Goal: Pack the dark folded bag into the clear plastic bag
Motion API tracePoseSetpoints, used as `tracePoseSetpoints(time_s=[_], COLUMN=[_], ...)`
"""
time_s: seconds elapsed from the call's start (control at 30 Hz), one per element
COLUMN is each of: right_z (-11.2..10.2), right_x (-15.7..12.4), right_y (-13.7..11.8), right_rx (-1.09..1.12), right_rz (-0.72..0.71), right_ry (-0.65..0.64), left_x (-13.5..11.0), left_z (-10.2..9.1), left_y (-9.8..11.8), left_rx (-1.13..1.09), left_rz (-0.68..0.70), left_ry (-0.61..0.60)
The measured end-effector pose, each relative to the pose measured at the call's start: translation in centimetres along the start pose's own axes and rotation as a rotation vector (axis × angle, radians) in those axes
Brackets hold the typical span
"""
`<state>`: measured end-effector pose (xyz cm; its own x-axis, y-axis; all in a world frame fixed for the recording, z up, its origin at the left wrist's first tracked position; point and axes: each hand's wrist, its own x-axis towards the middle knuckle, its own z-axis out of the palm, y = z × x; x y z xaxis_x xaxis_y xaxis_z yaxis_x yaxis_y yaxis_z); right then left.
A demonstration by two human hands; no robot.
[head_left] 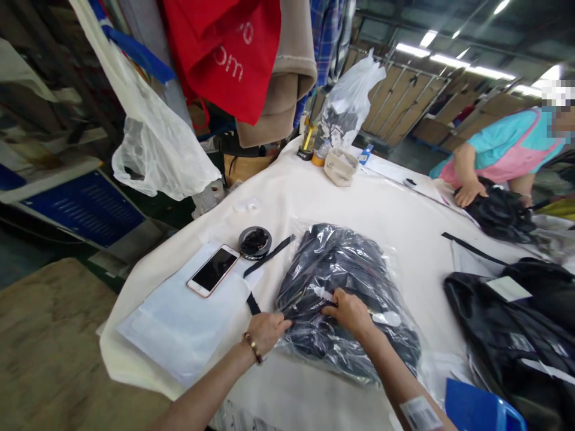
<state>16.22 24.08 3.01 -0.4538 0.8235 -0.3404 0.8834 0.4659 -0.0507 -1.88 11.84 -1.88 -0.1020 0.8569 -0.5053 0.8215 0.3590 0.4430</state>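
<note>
A dark fabric item packed in a clear plastic bag [341, 257] lies flat on the white-covered table in front of me. My left hand [268, 331], with a beaded bracelet at the wrist, pinches the bag at its near left edge. Over the middle of the bag, my right hand [353, 312] has its fingers closed on the plastic. White labels show through the film near it. A black strap [269, 256] lies just left of the bag, beyond my left hand. A barcode sticker [421, 413] clings to my right forearm.
To the left lie a phone [214, 270], a round black dish [255, 242] and white sheets [179, 323]. Black bags [512, 323] and a blue plastic object [480, 407] are on the right. Across the table, a co-worker [498, 143] handles black material. Cloths [224, 54] hang overhead.
</note>
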Motion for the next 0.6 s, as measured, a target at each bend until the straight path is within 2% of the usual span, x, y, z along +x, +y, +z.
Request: tracePoseSetpoints(time_s=[0.07,0.13,0.2,0.23,0.3,0.37,0.43,0.5,0.57,0.6], right_z=[0.4,2.0,4.6,5.9,7.9,8.7,8.4,7.9,7.9,8.2], right_x=[-1.5,-3.8,-6.2,-7.1,-8.4,-9.3,-10.6,-12.9,-15.9,-17.5], right_y=[0.7,0.2,-1.4,-2.5,-4.3,-4.9,-3.9,-1.4,2.2,4.2], right_rx=[0.034,0.082,0.124,0.113,0.094,0.089,0.067,0.007,-0.066,-0.095], right_rz=[0.021,-0.051,-0.249,-0.357,-0.427,-0.393,-0.331,-0.277,-0.245,-0.219], right_ry=[0.067,0.226,0.467,0.515,0.522,0.493,0.515,0.602,0.697,0.712], left_x=[0.2,0.3,0.4,0.4,0.4,0.4,0.3,-0.1,-0.9,-1.5], left_z=[-0.1,-0.2,-0.2,-0.2,-0.3,-0.5,-0.9,-1.1,-0.8,-0.4], left_y=[-0.1,-0.2,-0.2,-0.2,-0.2,-0.4,-0.6,-1.1,-1.3,-1.3], left_rx=[-0.002,0.0,0.009,0.017,0.036,0.053,0.045,0.043,0.075,0.101], left_rz=[-0.005,0.0,0.011,0.017,0.03,0.051,0.042,0.011,0.05,0.116], left_ry=[-0.003,-0.004,-0.004,-0.005,-0.014,-0.029,-0.039,0.034,0.254,0.395])
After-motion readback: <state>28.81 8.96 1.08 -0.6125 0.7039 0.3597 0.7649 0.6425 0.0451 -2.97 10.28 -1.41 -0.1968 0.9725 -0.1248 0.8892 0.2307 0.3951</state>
